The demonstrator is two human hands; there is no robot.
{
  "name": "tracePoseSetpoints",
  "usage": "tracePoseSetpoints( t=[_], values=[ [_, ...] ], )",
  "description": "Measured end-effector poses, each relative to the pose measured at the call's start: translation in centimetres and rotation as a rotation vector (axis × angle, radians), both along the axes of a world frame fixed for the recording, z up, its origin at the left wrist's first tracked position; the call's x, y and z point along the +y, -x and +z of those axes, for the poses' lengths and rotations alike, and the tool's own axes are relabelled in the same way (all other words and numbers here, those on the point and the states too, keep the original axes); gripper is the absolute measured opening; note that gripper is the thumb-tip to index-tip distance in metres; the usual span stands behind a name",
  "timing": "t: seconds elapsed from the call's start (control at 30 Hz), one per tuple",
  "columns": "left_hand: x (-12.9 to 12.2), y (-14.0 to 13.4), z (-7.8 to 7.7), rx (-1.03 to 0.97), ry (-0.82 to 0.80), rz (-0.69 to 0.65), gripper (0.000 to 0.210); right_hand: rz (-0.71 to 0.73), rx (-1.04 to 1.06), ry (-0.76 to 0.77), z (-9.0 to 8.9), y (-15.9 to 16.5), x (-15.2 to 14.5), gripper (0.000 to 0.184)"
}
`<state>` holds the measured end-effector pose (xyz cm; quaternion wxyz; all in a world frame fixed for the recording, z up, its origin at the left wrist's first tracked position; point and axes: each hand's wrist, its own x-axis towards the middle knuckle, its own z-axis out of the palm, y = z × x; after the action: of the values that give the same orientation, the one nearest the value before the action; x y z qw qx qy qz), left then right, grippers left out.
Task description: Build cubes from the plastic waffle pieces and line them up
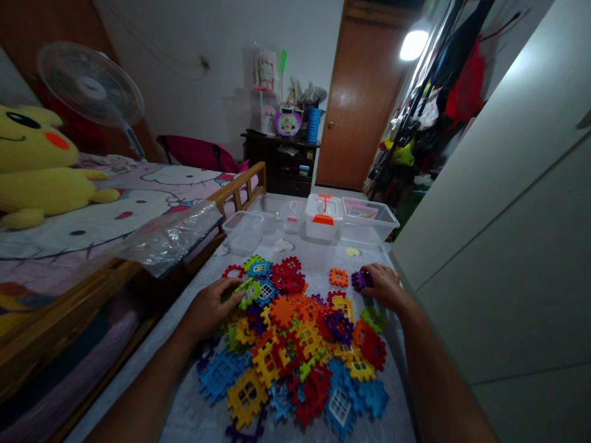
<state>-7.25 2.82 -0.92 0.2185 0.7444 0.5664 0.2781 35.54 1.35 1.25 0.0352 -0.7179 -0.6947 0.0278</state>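
Note:
My left hand [215, 306] is at the left edge of a heap of colourful interlocking plastic blocks [308, 335]. Its thumb and fingers close on a lime-green block [250, 294] with a white window insert. Beside that lies a blue block [266, 291], also with a window. To the right of the heap, my right hand [386, 285] grips a purple block [361, 281] at the cloth's surface; part of the block is hidden by the fingers. An orange square block [338, 277] lies flat just left of it, apart from the heap.
Several transparent plastic boxes [369, 229] stand at the far end of the cloth-covered surface, one with an orange-latched lid [323, 219]. A wooden bed rail [237, 184] and a plastic sheet [170, 237] run along the left. A pale cabinet [508, 203] borders the right.

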Motion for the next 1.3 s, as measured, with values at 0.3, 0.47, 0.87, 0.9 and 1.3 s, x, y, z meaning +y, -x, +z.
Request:
tracePoseSetpoints(
  t=[0.3, 0.47, 0.87, 0.9, 1.3],
  values=[
    [0.1, 0.0, -0.1, 0.008, -0.005, -0.006, 0.05, 0.015, 0.0, -0.025, -0.3, -0.1, 0.2, 0.043],
    [0.1, 0.2, -0.2, 0.032, 0.001, -0.007, 0.05, 0.014, 0.008, -0.018, -0.2, 0.2, 0.2, 0.045],
    [0.6, 0.5, -1.3, -0.018, -0.167, 0.008, 0.042, 0.117, 0.217, -0.156, 2.9, 2.1, -0.3, 0.051],
    [0.7, 0.6, -1.5, -0.025, -0.193, 0.023, 0.041, 0.165, 0.295, -0.145, 3.2, 3.0, -0.2, 0.048],
    [1.3, 0.8, -3.1, -0.042, -0.112, -0.008, 0.048, 0.389, 0.507, 0.12, -0.8, 16.1, 8.0, 0.043]
  ],
)
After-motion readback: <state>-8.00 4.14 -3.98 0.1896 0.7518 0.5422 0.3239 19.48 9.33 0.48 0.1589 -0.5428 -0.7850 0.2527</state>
